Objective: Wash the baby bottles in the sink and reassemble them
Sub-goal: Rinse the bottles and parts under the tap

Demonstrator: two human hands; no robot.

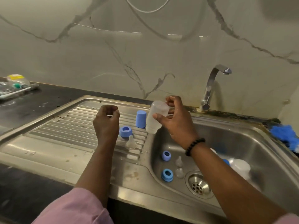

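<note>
Stainless steel sink [252, 143] and ribbed draining board [68, 126] fill the frame as a person in pink sleeves works on baby bottles. The right hand [174, 122], a black beaded bracelet [194, 146] at its wrist, grasps a clear bottle body [155, 117] with thumb and fingers, holding it upside down and tilted above the basin's left edge. The left hand [106, 122] hovers over the draining board, fingers curled loosely, holding nothing. On the board just beside the bottle stand a blue cap [141, 119], a blue collar ring [125, 131] and a clear teat [131, 142]. Inside the basin lie two more blue rings [166, 155] [167, 175], two clear teats [179, 161] [179, 172] and another clear bottle [239, 168] near the drain [198, 185]. A chrome tap [210, 88] rises behind; a blue cloth [284, 135] sits at the right rim.
</note>
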